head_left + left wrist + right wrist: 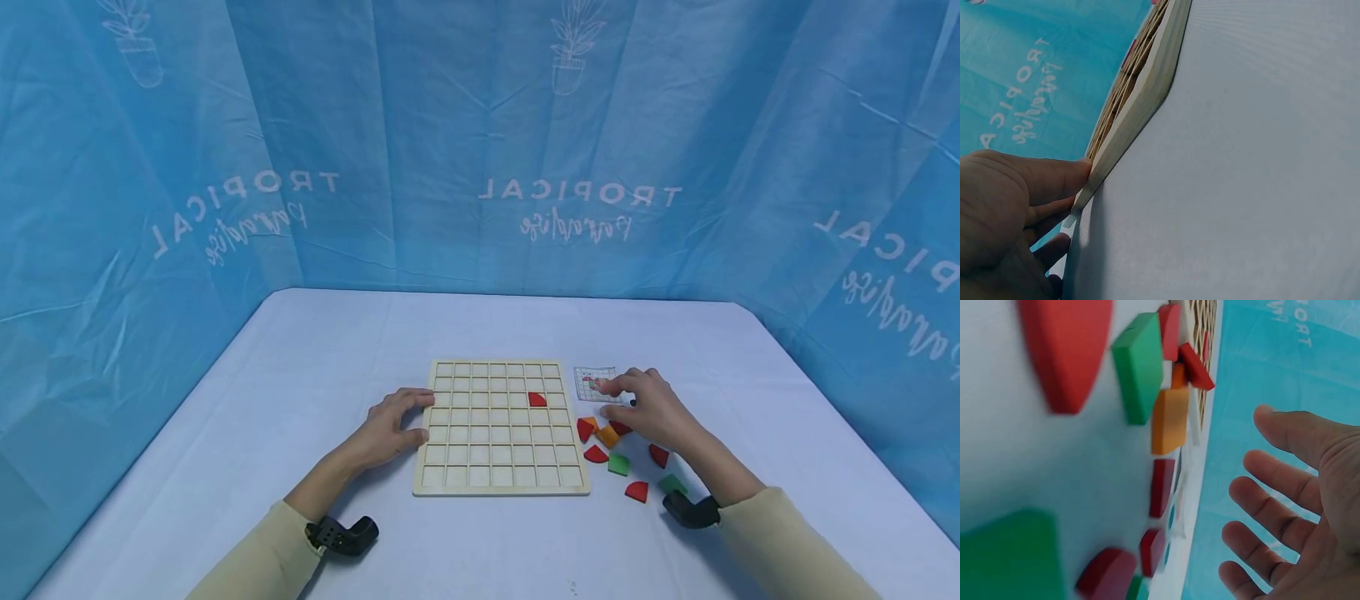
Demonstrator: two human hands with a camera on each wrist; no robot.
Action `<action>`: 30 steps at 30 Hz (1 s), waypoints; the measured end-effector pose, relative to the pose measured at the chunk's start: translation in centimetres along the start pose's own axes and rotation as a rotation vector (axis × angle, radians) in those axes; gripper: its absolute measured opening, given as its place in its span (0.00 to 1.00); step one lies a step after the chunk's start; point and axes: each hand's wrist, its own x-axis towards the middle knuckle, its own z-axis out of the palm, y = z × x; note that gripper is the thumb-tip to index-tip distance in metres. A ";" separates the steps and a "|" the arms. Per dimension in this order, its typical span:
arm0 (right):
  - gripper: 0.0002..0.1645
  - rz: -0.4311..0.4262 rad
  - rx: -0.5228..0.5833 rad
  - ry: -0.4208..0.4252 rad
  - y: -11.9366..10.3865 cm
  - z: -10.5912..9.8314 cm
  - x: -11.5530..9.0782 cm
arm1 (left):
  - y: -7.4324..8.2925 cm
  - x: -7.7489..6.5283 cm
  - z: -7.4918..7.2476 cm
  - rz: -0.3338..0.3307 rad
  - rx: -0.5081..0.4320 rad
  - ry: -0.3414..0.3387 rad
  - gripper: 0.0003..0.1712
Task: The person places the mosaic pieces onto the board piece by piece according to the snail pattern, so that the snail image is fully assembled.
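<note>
A wooden grid board (480, 433) lies on the white table, with one red quarter-circle piece (537, 399) in a cell of its upper right part. My left hand (382, 433) rests against the board's left edge. In the left wrist view its thumb (1060, 178) touches the board's side. My right hand (651, 410) hovers right of the board with fingers spread, near a printed pattern card (585, 393). Nothing is held in its fingers, as the right wrist view shows. Below it lie loose red pieces (596, 454), orange pieces (608, 436) and green pieces (618, 464).
Farther out on the right, a red piece (637, 492) and a green piece (672, 484) lie near my right wrist. A white cloth covers the table (337, 342). Blue printed curtains (435, 242) stand around its back and sides.
</note>
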 end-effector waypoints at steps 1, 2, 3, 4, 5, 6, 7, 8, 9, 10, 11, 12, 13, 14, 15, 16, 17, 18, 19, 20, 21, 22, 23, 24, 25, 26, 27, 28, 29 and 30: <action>0.23 0.000 0.003 -0.001 0.2 0.0 -0.2 | 0.0 0.0 0.0 0.001 0.001 -0.001 0.28; 0.23 -0.002 0.004 -0.001 0.4 -0.1 -0.3 | 0.0 0.0 0.0 0.001 0.001 -0.001 0.28; 0.23 -0.004 0.005 -0.001 0.6 -0.1 -0.5 | 0.0 0.0 0.0 0.000 0.003 0.000 0.28; 0.23 -0.003 0.007 -0.001 0.8 -0.1 -0.7 | 0.0 0.0 0.0 0.000 0.004 0.000 0.28; 0.23 -0.005 0.007 -0.001 1.0 -0.2 -0.9 | 0.1 0.0 0.0 -0.003 0.002 0.001 0.28; 0.23 -0.002 0.008 -0.001 1.2 -0.2 -1.1 | 0.1 0.0 0.0 -0.007 0.002 0.001 0.28; 0.22 0.001 0.008 -0.002 1.5 -0.2 -1.3 | 0.1 0.0 0.0 -0.010 0.002 0.000 0.28; 0.22 0.005 0.006 0.000 1.7 -0.3 -1.5 | 0.1 0.1 0.0 -0.015 0.001 0.000 0.28; 0.22 0.008 0.006 -0.001 2.0 -0.4 -1.8 | 0.1 0.1 0.1 -0.020 0.000 0.000 0.28; 0.22 0.010 0.004 0.001 2.2 -0.5 -2.0 | 0.2 0.1 0.1 -0.023 -0.001 0.000 0.28; 0.22 0.011 0.004 0.002 2.5 -0.6 -2.3 | 0.2 0.1 0.1 -0.026 0.000 0.000 0.28; 0.21 0.017 0.004 0.004 2.7 -0.7 -2.6 | 0.2 0.1 0.1 -0.026 0.001 0.000 0.28; 0.22 0.017 0.006 0.002 3.0 -0.8 -2.8 | 0.2 0.1 0.1 -0.026 0.002 0.000 0.28; 0.22 0.020 0.009 0.001 3.2 -0.9 -3.1 | 0.2 0.1 0.1 -0.026 0.003 0.001 0.28; 0.22 0.021 0.010 -0.001 3.4 -1.0 -3.4 | 0.2 0.0 0.0 -0.025 0.003 0.001 0.28; 0.22 0.022 0.011 -0.002 3.6 -1.0 -3.7 | 0.2 0.0 0.0 -0.024 0.004 0.001 0.28; 0.23 0.023 0.010 -0.004 3.9 -1.1 -4.0 | 0.2 0.0 0.0 -0.024 0.004 0.001 0.28; 0.23 0.024 0.006 -0.004 4.0 -1.2 -4.3 | 0.2 0.0 0.0 -0.024 0.004 0.002 0.28; 0.22 0.024 0.002 -0.006 4.2 -1.2 -4.6 | 0.2 0.0 0.0 -0.023 0.004 0.002 0.28; 0.22 0.025 -0.004 -0.005 4.4 -1.3 -4.9 | 0.2 0.0 0.0 -0.022 0.003 0.003 0.28; 0.22 0.027 -0.012 -0.006 4.5 -1.3 -5.2 | 0.2 0.0 0.0 -0.022 0.002 0.003 0.28; 0.22 0.028 -0.020 -0.006 4.7 -1.4 -5.5 | 0.2 0.0 0.0 -0.020 0.002 0.003 0.28; 0.21 0.029 -0.032 -0.005 4.8 -1.4 -5.7 | 0.2 0.0 0.0 -0.021 0.001 0.005 0.28; 0.21 0.031 -0.040 -0.004 4.9 -1.5 -5.9 | 0.1 0.0 0.0 -0.020 0.002 0.006 0.28; 0.21 0.032 -0.049 -0.004 5.1 -1.6 -6.2 | 0.1 0.0 0.1 -0.020 0.000 0.007 0.28; 0.22 0.033 -0.060 -0.002 5.3 -1.7 -6.3 | 0.0 0.0 0.1 -0.020 0.002 0.008 0.28; 0.22 0.036 -0.068 -0.002 5.4 -1.7 -6.5 | 0.0 0.1 0.1 -0.023 0.002 0.010 0.28; 0.21 0.038 -0.075 0.001 5.6 -1.8 -6.6 | -0.1 0.1 0.1 -0.021 0.008 0.012 0.28; 0.21 0.044 -0.078 0.002 5.8 -1.8 -6.8 | -0.1 0.1 0.2 -0.024 0.007 0.015 0.28; 0.21 0.052 -0.078 0.004 6.0 -1.9 -6.9 | -0.1 0.1 0.2 -0.026 0.008 0.015 0.28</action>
